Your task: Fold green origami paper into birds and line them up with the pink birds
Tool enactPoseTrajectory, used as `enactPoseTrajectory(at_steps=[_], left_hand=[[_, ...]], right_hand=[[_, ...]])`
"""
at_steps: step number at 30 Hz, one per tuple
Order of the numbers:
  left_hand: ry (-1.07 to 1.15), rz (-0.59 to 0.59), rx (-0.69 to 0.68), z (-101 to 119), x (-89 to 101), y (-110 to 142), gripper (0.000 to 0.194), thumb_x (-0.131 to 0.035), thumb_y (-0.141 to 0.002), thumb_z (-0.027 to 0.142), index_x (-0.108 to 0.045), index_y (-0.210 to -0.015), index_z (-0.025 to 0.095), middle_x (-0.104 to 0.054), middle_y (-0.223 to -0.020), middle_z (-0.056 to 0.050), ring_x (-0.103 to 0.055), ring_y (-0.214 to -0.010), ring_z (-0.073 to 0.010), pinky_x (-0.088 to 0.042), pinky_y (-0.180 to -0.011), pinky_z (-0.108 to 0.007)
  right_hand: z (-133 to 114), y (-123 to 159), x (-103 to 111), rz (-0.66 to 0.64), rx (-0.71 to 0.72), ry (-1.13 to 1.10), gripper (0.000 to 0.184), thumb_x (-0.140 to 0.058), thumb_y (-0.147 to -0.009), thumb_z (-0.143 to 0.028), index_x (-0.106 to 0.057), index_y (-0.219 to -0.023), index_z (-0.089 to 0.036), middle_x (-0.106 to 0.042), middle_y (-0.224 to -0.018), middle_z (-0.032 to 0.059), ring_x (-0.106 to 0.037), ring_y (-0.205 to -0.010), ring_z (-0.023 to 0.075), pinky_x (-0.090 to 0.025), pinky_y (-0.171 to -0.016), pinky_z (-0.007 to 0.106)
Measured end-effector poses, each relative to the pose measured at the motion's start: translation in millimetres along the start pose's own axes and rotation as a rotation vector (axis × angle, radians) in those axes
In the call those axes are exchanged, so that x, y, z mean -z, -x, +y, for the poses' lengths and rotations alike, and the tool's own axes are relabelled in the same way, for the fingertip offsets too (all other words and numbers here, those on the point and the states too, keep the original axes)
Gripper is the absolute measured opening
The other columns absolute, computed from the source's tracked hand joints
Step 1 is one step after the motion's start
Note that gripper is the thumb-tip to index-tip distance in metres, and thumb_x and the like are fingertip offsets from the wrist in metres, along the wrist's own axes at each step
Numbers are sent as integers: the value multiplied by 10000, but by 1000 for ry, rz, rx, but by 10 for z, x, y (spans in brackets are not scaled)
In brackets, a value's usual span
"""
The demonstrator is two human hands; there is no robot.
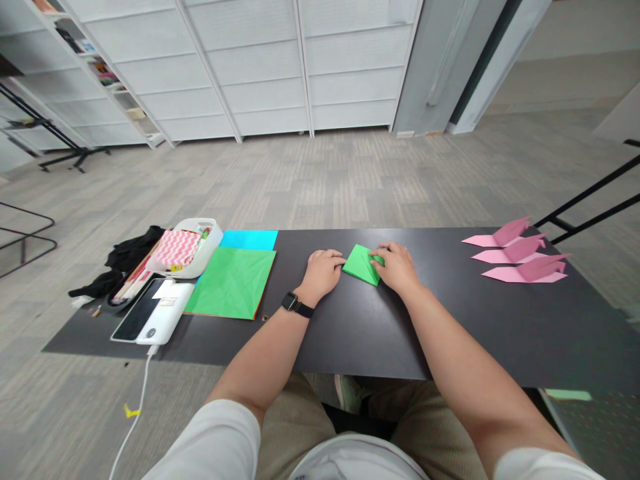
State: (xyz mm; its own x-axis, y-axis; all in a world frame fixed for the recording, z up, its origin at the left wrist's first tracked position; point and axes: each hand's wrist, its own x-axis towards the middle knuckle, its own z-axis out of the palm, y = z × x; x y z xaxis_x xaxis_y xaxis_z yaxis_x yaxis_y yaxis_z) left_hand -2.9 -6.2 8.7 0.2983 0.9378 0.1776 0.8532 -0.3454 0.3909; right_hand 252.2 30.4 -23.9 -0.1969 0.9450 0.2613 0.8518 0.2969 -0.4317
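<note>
A small folded piece of green origami paper lies on the dark table between my hands. My left hand, with a black watch on the wrist, has its fingers drawn together and their tips at the paper's left corner. On the opposite side, my right hand grips the paper's right edge with bent fingers, covering that part of it. Three folded pink paper cranes sit in a row at the table's right end. To the left is a stack of green paper sheets, with a blue sheet showing behind it.
A white plastic basket holds a pink-and-white patterned item. Beside it are a dark tray, black cloth, and a white power bank with a cable hanging down. The dark table has its far edge just beyond my hands.
</note>
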Motion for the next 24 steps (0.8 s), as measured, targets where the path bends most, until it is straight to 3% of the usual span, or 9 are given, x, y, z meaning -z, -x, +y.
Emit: enactPoseTrajectory(at_steps=[7, 12, 16, 24], left_hand=[[77, 32, -28, 5, 54, -4, 188, -676, -993, 266, -786, -1144, 287, -753, -1258, -23, -645, -1181, -235, -465, -1132, -436], [110, 33, -103, -5, 80, -9, 262, -688, -995, 262, -749, -1248, 289, -732, -1294, -30, -637, -1197, -232, -475, -1126, -418], [117, 9, -158, -36, 78, -12, 183, -690, -1003, 275, -792, -1153, 292, -719, -1308, -26, -634, -1206, -222, -467, -1141, -407], [149, 35, -99, -71, 73, -15, 122, -730, -986, 372, -782, -1014, 265, -732, -1231, -23, -646, -1171, -233, -470, -1127, -430]], right_hand=[[-8, -1, 24, -37, 23, 1, 288, -651, -923, -292, -823, -1151, -330, -642, -1381, 103, -549, -1323, 372, -396, -1178, 648], [-1, -2, 41, -85, 74, 18, 296, -634, -944, -301, -820, -1171, -343, -611, -1441, 89, -529, -1370, 358, -352, -1206, 668], [-17, -1, 63, -120, 112, 15, 299, -634, -947, -291, -823, -1174, -335, -588, -1468, 90, -507, -1402, 347, -339, -1223, 658], [-124, 34, 118, -161, 170, -34, 249, -695, -923, -312, -826, -1135, -306, -577, -1449, 117, -496, -1421, 371, -287, -1238, 703]])
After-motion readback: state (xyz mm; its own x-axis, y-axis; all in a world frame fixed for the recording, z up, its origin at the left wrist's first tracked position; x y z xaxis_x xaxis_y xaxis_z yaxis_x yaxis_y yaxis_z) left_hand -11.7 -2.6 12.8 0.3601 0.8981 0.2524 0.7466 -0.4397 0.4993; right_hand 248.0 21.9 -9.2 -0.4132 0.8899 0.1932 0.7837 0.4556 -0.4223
